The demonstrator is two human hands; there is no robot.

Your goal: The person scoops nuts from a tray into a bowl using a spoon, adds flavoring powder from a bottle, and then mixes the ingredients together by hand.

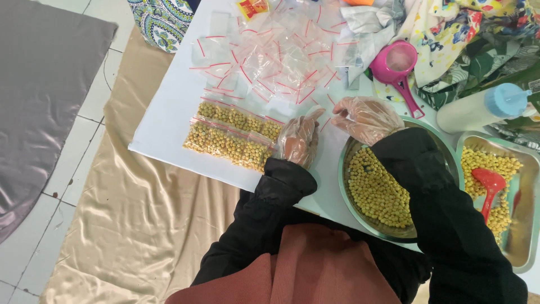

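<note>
My left hand [298, 141] and my right hand [365, 118] both wear clear plastic gloves, and their fingertips nearly meet above the white table top [169, 112]. My left hand is curled right beside two rows of small zip bags filled with yellow round pieces [233, 135]. My right hand hovers over the far rim of a round metal bowl [344, 169] that holds more yellow pieces [377, 191]. A thin clear bag may be between the fingers; the gloves hide it. Empty red-striped zip bags [275, 56] lie scattered further back.
A rectangular metal tray [526, 247] at the right holds yellow pieces and a red spoon [489, 183]. Behind the bowl lie a pink scoop [396, 65], a white bottle with a blue cap [484, 107] and patterned cloth [478, 39]. Golden fabric [140, 214] covers the floor at left.
</note>
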